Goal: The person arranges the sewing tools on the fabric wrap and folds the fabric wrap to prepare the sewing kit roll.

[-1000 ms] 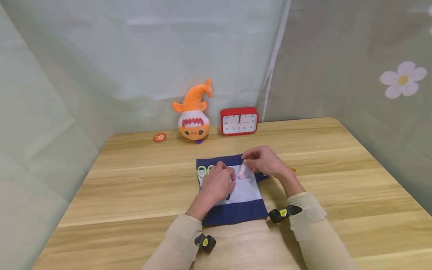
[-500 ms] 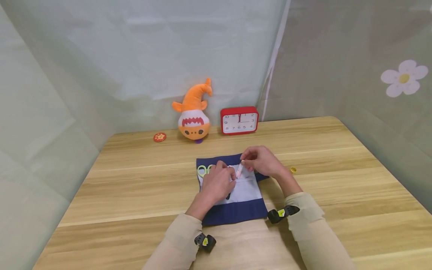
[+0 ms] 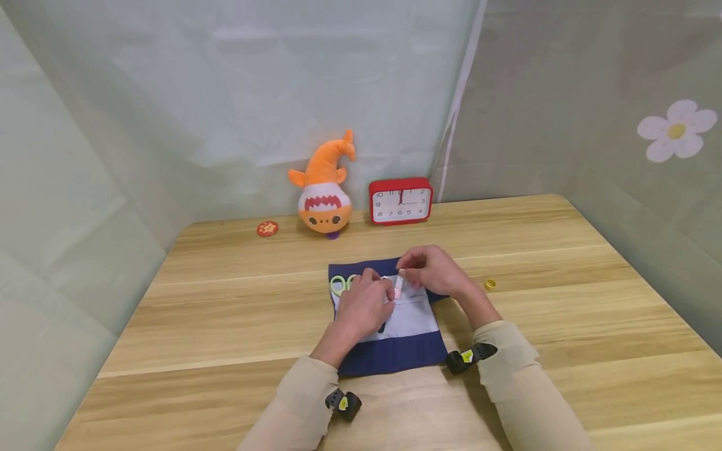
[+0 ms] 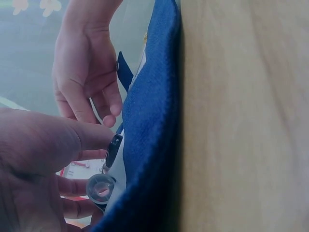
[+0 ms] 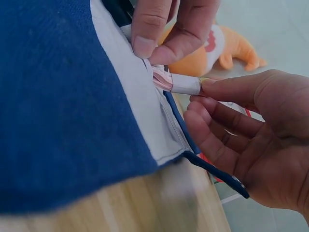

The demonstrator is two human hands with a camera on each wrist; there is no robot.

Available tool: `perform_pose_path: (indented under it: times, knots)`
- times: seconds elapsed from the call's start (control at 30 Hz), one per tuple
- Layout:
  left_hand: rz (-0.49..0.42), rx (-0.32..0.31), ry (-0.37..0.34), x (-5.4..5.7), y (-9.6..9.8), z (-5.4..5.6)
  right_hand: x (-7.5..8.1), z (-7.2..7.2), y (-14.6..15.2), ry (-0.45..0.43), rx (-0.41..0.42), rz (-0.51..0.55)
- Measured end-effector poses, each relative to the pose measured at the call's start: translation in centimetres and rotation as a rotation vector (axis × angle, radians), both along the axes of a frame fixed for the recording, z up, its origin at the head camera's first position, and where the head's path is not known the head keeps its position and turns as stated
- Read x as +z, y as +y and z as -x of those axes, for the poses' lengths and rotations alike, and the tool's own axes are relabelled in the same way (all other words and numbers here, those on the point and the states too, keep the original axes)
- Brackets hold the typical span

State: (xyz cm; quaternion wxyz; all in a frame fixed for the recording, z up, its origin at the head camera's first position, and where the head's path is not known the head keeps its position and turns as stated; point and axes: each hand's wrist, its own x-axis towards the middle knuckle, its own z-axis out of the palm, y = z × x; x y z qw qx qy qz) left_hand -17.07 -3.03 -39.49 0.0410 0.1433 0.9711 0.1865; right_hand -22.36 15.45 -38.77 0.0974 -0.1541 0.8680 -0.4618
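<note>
A navy cloth roll-up pouch (image 3: 392,356) with a white pocketed lining lies spread on the table. My right hand (image 3: 431,269) pinches the white-banded end of a small bundle of pink strands, seemingly a thread skein (image 5: 186,84). The skein's pink end is at the pocket opening. My left hand (image 3: 363,305) pinches the pocket's edge beside it with thumb and finger. Green-handled scissors (image 3: 338,285) sit in the pouch left of that hand. In the left wrist view a dark-handled item (image 4: 113,151) stands by the left thumb; its kind is unclear.
A small yellow ring-shaped item (image 3: 490,284) lies right of the pouch. Behind stand an orange shark plush (image 3: 324,188) and a red clock (image 3: 401,203). A round red patch (image 3: 267,228) lies at the back left. The pouch's strap (image 5: 217,174) sticks out to the right.
My right hand has moved slightly left with the skein, bringing it nearer the left fingers. The yellow ring-shaped item has come fully into sight. My left hand has stayed in place.
</note>
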Motion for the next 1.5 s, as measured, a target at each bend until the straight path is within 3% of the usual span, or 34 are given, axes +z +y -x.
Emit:
perform_pose_path:
  times: [0.87,1.5]
  knots:
    - [0.026,-0.01,0.008,0.0,0.0,0.1,-0.3,0.3,-0.6,-0.119,0.016,-0.009]
    - [0.028,-0.023,0.009,0.1,-0.1,0.3,-1.2,0.5,-1.0,-0.067,0.055,-0.008]
